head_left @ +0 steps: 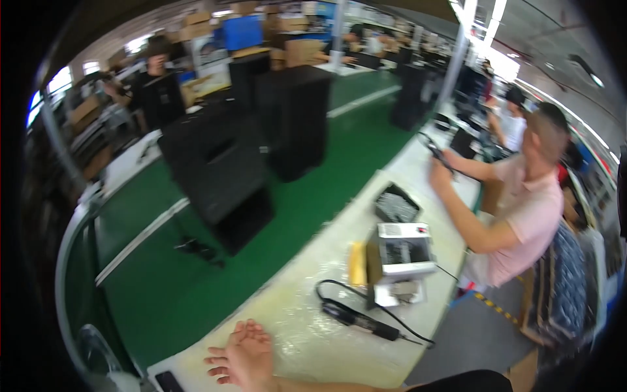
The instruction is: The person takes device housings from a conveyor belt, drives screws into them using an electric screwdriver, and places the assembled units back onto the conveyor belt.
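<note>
Head view: dark phone point(168, 381) is laid at left end of counter point(287, 317); hand point(245, 356) is held open just right, fingers loosely curled; farther right, corded black tool point(356, 320) is laid near white-and-black box point(408, 268); label point(394, 230) too blurred to read.

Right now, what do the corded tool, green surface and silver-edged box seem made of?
Corded tool: probably black plastic, slightly glossy, given its dark moulded-looking body. Green surface: perhaps rubber or PVC; it looks even and matte, though blur hides texture. Silver-edged box: likely metal, from its pale sheen.
</note>
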Available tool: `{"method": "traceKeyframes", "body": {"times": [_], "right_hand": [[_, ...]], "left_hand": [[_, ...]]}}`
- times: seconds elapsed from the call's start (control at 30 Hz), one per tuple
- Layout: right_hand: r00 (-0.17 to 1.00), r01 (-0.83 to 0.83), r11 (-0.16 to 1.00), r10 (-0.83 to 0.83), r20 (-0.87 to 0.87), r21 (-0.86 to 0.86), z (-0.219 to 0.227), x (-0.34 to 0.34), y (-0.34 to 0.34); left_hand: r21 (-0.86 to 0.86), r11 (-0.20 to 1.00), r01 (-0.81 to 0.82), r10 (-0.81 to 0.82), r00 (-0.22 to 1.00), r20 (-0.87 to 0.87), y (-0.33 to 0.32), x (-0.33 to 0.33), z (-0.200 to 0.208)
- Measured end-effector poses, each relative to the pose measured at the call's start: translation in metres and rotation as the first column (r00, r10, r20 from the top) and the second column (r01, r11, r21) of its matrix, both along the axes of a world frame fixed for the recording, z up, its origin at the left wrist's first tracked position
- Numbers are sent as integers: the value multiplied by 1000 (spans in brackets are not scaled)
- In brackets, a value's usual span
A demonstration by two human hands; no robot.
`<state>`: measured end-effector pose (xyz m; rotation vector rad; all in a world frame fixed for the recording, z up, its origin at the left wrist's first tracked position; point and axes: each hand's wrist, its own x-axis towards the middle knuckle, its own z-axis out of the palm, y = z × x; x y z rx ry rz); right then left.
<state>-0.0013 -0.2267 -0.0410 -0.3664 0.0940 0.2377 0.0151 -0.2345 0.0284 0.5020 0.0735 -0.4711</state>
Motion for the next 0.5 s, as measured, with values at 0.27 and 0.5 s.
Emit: {"method": "traceKeyframes", "body": {"times": [0.27, 0.5], "right_hand": [[921, -389, 875, 355, 164, 288, -25, 8, 3], [970, -218, 973, 225, -92, 74, -34, 5, 12]], "left_hand": [[197, 980, 30, 37, 945, -326, -12, 3, -47], [63, 997, 50, -34, 974, -222, -19, 1, -40]]}}
